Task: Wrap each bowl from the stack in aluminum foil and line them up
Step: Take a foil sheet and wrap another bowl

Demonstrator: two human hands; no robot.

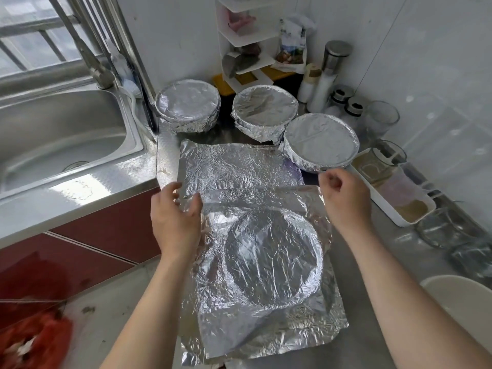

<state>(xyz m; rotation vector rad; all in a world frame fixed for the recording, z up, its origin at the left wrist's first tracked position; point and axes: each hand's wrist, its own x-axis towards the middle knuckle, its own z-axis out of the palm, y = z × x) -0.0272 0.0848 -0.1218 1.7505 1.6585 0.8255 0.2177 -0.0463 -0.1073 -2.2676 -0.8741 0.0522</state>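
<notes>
Counter [372, 328]: steel worktop, landmark for all entries below.

Foil sheet [266, 315]: largest item, lying at the near middle of the counter, draped over a bowl. Thin, light, crinkled; likely tears and creases easily, holds whatever fold it is given. Best taken by the free edges or corners, not the stretched middle.

Second foil sheet [234, 166]: flat on the counter just behind the first, no bowl on it.

Bowl under foil [274, 257]: only its round rim shows through the sheet. Probably rigid and heavier than the foil, so it should anchor the sheet while the edges are tucked under.

Three wrapped bowls: left [187, 103], middle [265, 110], right [320, 141], in a curved line along the back of the counter.

Left hand [174, 217]: at the left far edge of the draped sheet, fingers loosely curled on the foil; a firm pinch cannot be confirmed.

Right hand [346, 198]: at the right far edge, fingers curled, apparently pinching that edge.
</notes>
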